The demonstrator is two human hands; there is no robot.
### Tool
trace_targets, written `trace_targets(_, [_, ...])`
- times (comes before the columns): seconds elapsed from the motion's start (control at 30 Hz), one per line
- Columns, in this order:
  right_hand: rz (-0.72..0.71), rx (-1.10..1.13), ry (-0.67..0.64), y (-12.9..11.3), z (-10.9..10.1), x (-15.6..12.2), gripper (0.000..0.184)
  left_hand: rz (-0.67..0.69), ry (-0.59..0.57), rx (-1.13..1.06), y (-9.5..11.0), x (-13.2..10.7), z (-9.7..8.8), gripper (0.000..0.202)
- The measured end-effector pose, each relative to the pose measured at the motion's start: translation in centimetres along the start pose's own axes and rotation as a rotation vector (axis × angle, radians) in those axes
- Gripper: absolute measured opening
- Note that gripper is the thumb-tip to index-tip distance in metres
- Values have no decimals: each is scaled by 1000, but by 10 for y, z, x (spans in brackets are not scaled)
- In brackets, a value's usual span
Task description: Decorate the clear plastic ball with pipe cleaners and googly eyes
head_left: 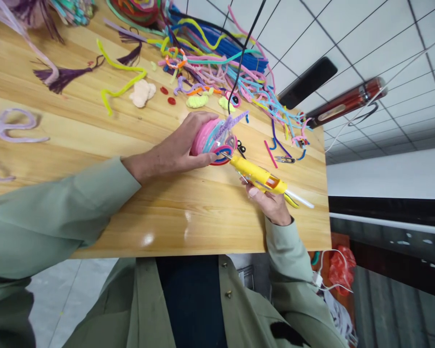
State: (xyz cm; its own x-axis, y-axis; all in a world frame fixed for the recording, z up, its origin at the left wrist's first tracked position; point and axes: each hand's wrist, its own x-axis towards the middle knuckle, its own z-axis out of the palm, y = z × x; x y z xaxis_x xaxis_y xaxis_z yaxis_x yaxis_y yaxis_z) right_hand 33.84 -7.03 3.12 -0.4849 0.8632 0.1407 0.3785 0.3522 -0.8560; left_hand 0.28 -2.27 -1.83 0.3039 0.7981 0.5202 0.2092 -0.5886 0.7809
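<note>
1. Over the wooden table (217, 217), the left hand (188, 145) grips a pink-and-blue craft piece (203, 139).
2. The right hand (270, 203) clasps a yellow glue gun (252, 170), its nozzle (226, 156) right at that piece.

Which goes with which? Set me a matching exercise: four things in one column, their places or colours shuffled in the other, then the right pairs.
1. glue gun
2. craft piece
3. thread snips
4. plastic bag

A. pink and blue, in the left hand
B. red, off the tabletop
C. yellow, in the right hand
D. lying on the tabletop

Pairs: 1-C, 2-A, 3-D, 4-B
</note>
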Motion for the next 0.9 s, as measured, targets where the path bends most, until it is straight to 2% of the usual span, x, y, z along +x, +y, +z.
trace_targets(0.13, [-42, -99, 3, -3, -3, 1, 34, 26, -17, 12, 0, -2, -3, 86])
trace_targets(0.33, [-103, -156, -61, -12, -2, 9, 28, 84, -62, 40, -4, -2, -5, 87])
trace_targets(0.5, [-155, -195, -60, -15, 0, 13, 32, 52, -23, 24, 2, -2, -4, 81])
trace_targets(0.9, [-225, -206, -78, -21, 3, 17, 25, 34, -65, 72, 7, -3, -7, 80])
